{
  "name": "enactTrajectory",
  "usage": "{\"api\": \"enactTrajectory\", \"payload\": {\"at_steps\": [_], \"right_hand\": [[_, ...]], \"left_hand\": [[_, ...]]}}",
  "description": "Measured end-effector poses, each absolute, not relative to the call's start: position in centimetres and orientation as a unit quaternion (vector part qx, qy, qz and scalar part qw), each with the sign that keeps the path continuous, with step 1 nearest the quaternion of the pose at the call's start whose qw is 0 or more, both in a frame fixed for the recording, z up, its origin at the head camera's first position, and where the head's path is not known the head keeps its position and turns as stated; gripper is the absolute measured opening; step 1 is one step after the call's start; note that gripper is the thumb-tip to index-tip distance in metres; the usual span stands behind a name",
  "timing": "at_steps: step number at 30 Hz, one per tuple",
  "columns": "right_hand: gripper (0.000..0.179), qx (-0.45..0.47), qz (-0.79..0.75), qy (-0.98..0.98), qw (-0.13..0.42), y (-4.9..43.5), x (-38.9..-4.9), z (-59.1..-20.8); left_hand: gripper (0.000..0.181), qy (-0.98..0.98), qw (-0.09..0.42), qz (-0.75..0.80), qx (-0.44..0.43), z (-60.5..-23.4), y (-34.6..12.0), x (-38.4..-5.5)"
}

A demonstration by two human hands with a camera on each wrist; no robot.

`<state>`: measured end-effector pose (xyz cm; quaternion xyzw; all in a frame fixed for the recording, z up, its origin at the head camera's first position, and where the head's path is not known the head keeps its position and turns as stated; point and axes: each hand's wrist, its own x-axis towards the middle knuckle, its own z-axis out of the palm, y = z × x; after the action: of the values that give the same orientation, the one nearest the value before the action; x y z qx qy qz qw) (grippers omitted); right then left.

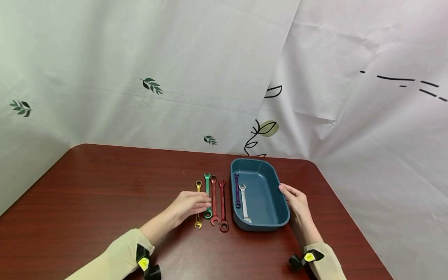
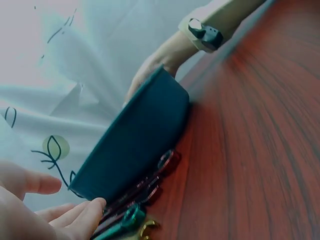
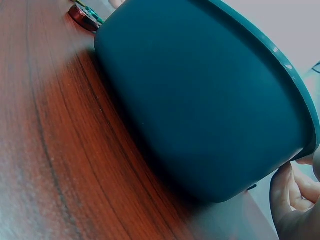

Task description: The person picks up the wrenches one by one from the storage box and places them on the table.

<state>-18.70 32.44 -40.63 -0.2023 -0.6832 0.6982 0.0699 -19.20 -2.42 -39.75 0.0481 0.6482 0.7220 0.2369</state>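
Note:
My left hand (image 1: pixel 189 204) hovers over a gold combination wrench (image 1: pixel 198 224) and a green one (image 1: pixel 207 184), its fingers stretched toward the right. In the left wrist view its thumb and fingers stand apart with nothing between them. A red wrench (image 1: pixel 214 198) and a darker red one (image 1: pixel 223 202) lie beside the green one, all roughly parallel. My right hand (image 1: pixel 297 204) pinches the right rim of a blue rectangular tub (image 1: pixel 264 200). Inside the tub, along its left side, lie a small purple wrench (image 1: pixel 237 190) and a silver wrench (image 1: pixel 244 204).
The reddish-brown wooden table (image 1: pixel 105 186) has rounded far corners. A pale cloth backdrop (image 1: pixel 196 70) with leaf prints hangs behind it. Each sleeve cuff carries a black wrist camera, such as the left camera (image 1: pixel 152 271).

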Motion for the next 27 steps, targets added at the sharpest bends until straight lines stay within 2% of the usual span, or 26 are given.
{"api": "enactTrajectory", "payload": {"at_steps": [4, 10, 14, 21, 27], "right_hand": [[0.012, -0.203, 0.697, -0.684, 0.073, 32.5, -18.7, -40.6], [0.04, -0.208, 0.689, -0.691, 0.069, 32.5, -18.7, -40.5], [0.05, -0.212, 0.684, -0.695, 0.066, 32.5, -18.6, -40.5], [0.055, -0.21, 0.668, -0.711, 0.066, 32.6, -18.6, -40.4], [0.05, -0.21, 0.675, -0.704, 0.067, 32.6, -18.7, -40.6]], "left_hand": [[0.041, 0.641, 0.249, 0.724, 0.053, -39.2, -2.0, -19.4], [0.046, 0.632, 0.258, 0.729, 0.047, -38.3, -1.0, -19.5], [0.046, 0.626, 0.264, 0.731, 0.058, -37.6, -0.4, -19.5], [0.044, 0.624, 0.286, 0.724, 0.073, -36.4, 0.8, -19.6], [0.043, 0.616, 0.31, 0.72, 0.085, -35.7, 2.2, -19.8]]}}
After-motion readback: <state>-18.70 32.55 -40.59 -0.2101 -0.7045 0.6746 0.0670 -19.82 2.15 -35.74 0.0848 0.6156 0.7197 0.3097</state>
